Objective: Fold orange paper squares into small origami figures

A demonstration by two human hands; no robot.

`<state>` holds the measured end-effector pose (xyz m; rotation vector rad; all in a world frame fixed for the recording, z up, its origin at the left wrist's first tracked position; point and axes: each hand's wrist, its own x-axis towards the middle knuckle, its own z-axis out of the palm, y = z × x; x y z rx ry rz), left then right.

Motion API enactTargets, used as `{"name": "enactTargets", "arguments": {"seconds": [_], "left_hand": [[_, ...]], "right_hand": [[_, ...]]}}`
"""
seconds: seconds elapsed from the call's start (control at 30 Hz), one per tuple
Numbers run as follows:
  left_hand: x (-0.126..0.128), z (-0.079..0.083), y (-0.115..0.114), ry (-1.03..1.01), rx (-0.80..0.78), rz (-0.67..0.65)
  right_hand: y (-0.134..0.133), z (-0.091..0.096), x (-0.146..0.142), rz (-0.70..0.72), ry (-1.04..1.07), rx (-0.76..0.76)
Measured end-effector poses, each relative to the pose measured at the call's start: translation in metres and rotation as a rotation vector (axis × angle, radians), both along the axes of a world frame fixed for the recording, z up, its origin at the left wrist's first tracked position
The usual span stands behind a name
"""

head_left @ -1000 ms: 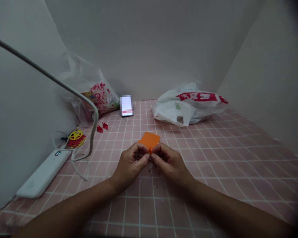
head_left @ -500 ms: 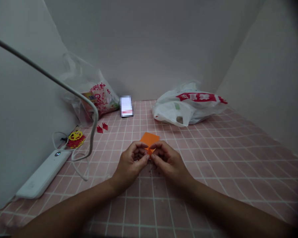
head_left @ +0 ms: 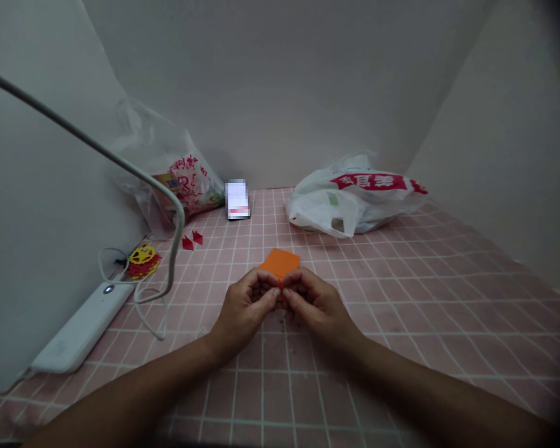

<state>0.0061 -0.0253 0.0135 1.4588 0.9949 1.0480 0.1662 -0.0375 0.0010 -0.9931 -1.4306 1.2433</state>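
"Where is the small orange folded paper?"

"Just on the near side of the orange paper square, between the left hand and the right hand. The fingertips cover most of it, so I can't tell its full outline, nor whether it joins the square or is apart from it."

"How do the hands stand?"

"Each is clamped on the folded paper, thumb against forefinger: the left on its left side, the right on its right, with the thumb tips almost meeting."

"How would you expect it to handle?"

"Next to no weight, I'd say. Thin, crisp enough to keep a crease, yet soft enough to buckle under a careless squeeze. Probably not slippery on dry skin, but so small a piece leaves little to grip."

"Where would you take hold?"

"At both side edges, close to the fold, with thumb and forefinger pads. Pressing flat seems safer than tugging, since a crease is likely where it would tear."

"Anything similar about?"

"Two red folded pieces, left of the orange square and slightly beyond it on the pink gridded surface. Their points look easily crushed. The phone is well beyond the square, towards its left."
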Motion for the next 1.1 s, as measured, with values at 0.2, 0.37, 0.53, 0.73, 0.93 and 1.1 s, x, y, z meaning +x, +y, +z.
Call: {"name": "enactTargets", "arguments": {"seconds": [0.2, 0.37, 0.53, 0.73, 0.93, 1.1], "left_hand": [[-0.001, 0.000, 0.000, 0.058, 0.020, 0.006], [0.000, -0.001, -0.002, 0.026, 0.028, -0.014], [0.001, 0.002, -0.002, 0.035, 0.036, -0.006], [0.000, 0.003, -0.003, -0.019, 0.004, -0.028], [-0.001, 0.004, -0.004, -0.086, -0.060, -0.035], [-0.002, 0.002, -0.003, -0.109, -0.055, -0.058]], "right_hand": [[0.000, -0.004, 0.000, 0.004, -0.040, 0.015], [-0.001, -0.002, -0.001, 0.003, -0.029, 0.031], [-0.002, 0.001, -0.003, 0.005, 0.034, 0.013], [-0.004, 0.002, -0.003, 0.049, 0.164, -0.045], [-0.004, 0.006, -0.003, 0.057, 0.176, -0.057], [-0.004, 0.005, -0.003, 0.048, 0.152, -0.060]]}}
